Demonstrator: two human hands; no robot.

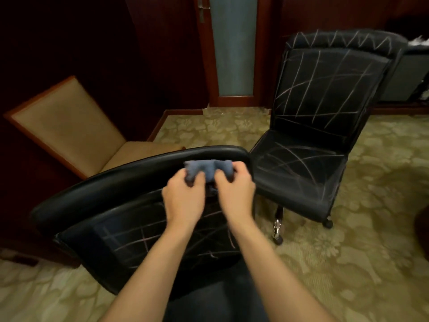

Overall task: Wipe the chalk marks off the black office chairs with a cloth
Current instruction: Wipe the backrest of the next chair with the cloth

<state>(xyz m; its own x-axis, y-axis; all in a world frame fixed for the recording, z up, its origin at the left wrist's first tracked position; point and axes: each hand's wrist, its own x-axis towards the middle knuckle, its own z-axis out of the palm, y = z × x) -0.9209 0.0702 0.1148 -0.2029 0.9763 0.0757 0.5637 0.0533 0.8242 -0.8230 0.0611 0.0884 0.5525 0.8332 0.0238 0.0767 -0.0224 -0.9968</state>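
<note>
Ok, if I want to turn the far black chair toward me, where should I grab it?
Probably the padded top edge of the far chair, reached from the front. It stands upright on casters facing you, and no armrests show, so the headrest roll is the likeliest handhold.

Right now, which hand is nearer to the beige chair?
Left. The left hand grips the blue cloth on the side toward the beige chair; the right hand is farther away.

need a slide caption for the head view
Both hands, left and right, grip a blue cloth over the near black chair; second chair shows chalk marks.
</note>
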